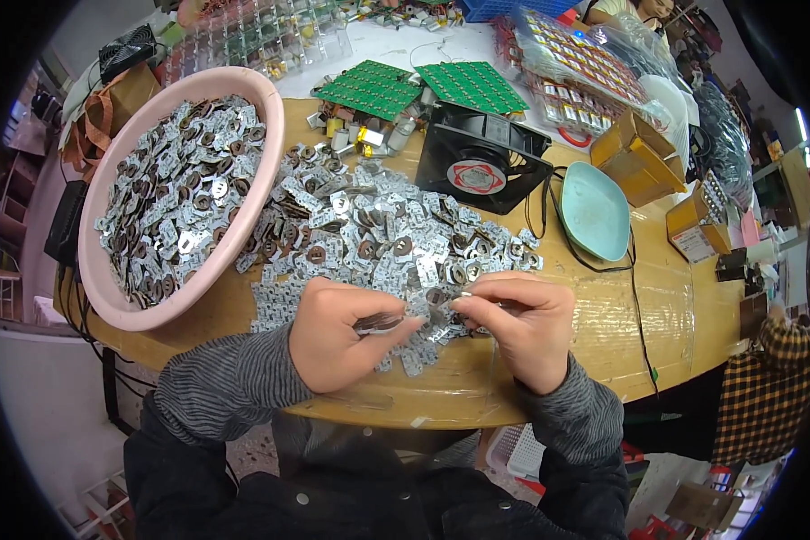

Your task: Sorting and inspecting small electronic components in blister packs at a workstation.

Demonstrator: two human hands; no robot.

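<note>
A heap of small flat metal plates point(369, 238), many with round dark brown centres, spreads over the table before me. Above its near edge, my left hand point(337, 337) curls around a few stacked thin metal plates point(380, 323). Close by on the right, my right hand point(522, 324) pinches with thumb and forefinger at what looks like one small metal plate, blurred and partly hidden by the fingertips. The two hands' fingertips are a short way apart. More such plates point(180, 198) fill a tilted pink basin point(274, 117) on the left.
Behind the heap stands a black fan point(486, 157), its cable running right. Beside it are a pale green tray point(594, 211) and an open cardboard box point(637, 160). Green circuit boards point(369, 88) lie at the back. People sit at the far right and top right.
</note>
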